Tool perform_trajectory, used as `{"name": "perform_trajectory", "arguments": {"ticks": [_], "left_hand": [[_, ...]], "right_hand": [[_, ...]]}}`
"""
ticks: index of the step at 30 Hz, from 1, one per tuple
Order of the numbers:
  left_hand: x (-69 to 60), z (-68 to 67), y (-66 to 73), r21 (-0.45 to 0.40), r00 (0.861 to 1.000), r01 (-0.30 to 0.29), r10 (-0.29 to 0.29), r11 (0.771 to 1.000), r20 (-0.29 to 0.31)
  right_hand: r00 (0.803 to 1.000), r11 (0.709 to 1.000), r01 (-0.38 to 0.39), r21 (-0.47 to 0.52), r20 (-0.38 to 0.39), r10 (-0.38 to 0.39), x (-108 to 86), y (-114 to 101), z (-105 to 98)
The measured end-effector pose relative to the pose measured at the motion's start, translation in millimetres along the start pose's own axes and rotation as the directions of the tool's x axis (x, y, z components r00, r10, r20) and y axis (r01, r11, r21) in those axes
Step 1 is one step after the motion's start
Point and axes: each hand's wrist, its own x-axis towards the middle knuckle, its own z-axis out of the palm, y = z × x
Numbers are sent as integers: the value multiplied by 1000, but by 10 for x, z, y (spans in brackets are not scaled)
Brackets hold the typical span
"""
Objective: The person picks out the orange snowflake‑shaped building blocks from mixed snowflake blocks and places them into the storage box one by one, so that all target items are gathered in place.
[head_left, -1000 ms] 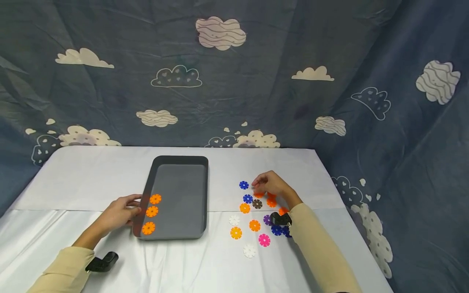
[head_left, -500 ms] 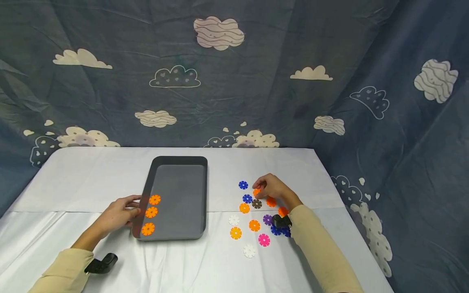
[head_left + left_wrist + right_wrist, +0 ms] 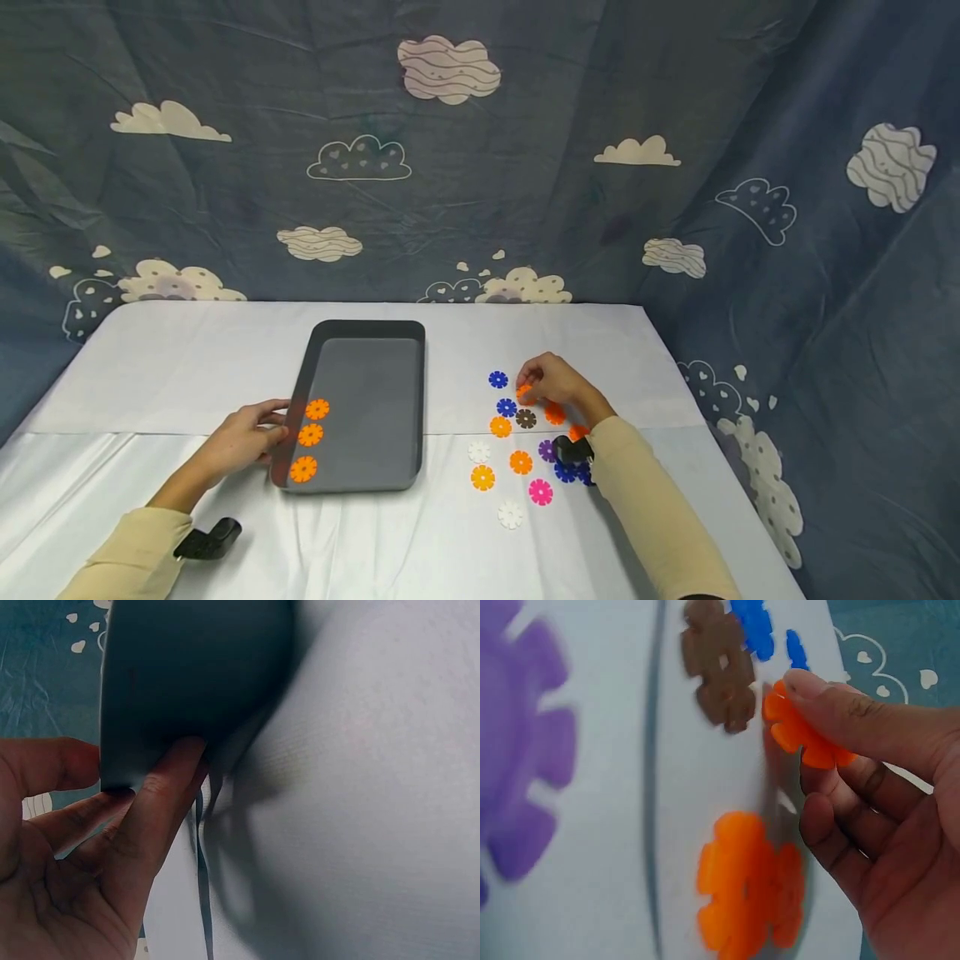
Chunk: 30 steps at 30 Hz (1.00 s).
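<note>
The left hand (image 3: 238, 439) grips the left wall of the dark grey tray (image 3: 367, 408); in the left wrist view its thumb and fingers (image 3: 154, 795) lie on both sides of the tray's wall (image 3: 187, 675). Inside the tray, three orange flower discs (image 3: 311, 435) form a column along the left side. At the right, the right hand (image 3: 557, 381) pinches an orange flower disc (image 3: 802, 735) between thumb and fingers. Below that hand lie a brown disc (image 3: 526, 418) and an orange disc (image 3: 555, 413); blue discs (image 3: 506, 407) are to its left.
Nearer the front of the white cloth (image 3: 360, 542) lie a pink disc (image 3: 541, 492), two white discs (image 3: 511, 514), a purple disc (image 3: 547, 451), several orange and yellow ones (image 3: 483, 477) and dark blue discs (image 3: 566, 472). A cloud-patterned curtain (image 3: 525, 208) stands behind and at the right.
The right hand has closed on the orange disc beneath it and lifted slightly from its place half a second ago. The left hand and tray have stayed where they were.
</note>
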Motion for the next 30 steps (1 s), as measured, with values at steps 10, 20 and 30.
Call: {"name": "perform_trajectory", "arguments": {"ticks": [10,20,30], "left_hand": [[8,-14,9,0,1000,-7,7,1000,-3],[19,0,-12,-12,1000,-19,19,1000,-7],[28,8,-31,-20,1000,-10,10,1000,-8]], "right_hand": [[993,986,117,119,2,-118,110,-330,-48],[965,939,232,253,66,-256,293,-795,74],[936,888,296,351,81,-344,513,-1293,342]]}}
